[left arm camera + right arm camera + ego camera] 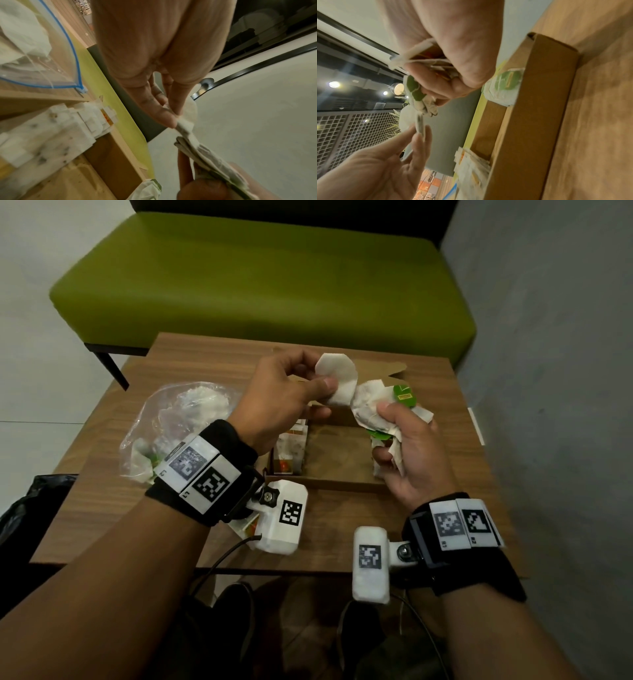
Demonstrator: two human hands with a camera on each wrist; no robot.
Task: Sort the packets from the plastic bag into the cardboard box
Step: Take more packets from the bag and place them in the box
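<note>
Above the open cardboard box (342, 482), my left hand (322, 380) pinches one white packet (337, 378) between thumb and fingers. Its lower end touches a bunch of packets (371, 405), some with green labels, gripped in my right hand (387, 433). The left wrist view shows the pinched white packet (186, 123) meeting the bunch (205, 155). In the right wrist view the bunch (416, 88) sits in my curled right hand (447, 81). White packets (291, 450) stand in the box's left side, a green-labelled packet (506, 81) in its right. The clear plastic bag (178, 422) lies left of the box, with packets inside.
The box and bag rest on a small wooden table (428, 508). A green bench (267, 278) stands just behind it and a grey wall (548, 371) runs along the right. A black bag (30, 508) sits at the table's left, and cables hang below its front edge.
</note>
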